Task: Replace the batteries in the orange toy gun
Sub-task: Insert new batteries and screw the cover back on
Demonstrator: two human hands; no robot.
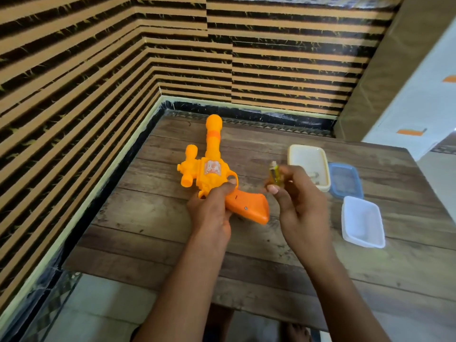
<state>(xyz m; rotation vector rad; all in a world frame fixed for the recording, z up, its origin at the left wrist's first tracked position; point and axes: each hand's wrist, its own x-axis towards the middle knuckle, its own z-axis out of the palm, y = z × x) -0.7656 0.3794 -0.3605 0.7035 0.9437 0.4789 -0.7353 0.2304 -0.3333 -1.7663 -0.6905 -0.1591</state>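
Pressure square on the grip screw (246,208), I'd say. Left fingers (228,186) clamp the orange toy gun (211,170); right fingers (273,189) pinch a yellow tool (275,175).

Orange toy gun (209,169) lies on the wooden worktop (148,230) w/ barrel pointing away toward the striped wall (271,70); left hand (209,211) grips it where body meets handle. Right hand (296,196), just beside the handle, pinches a small yellow-green battery (275,175) upright btwn thumb & fingers. Further right: cream tub (308,154) w/ sth small inside (too blurred to tell), blue lid (345,178) just beside it, clear tub (362,220) nearer the front edge.
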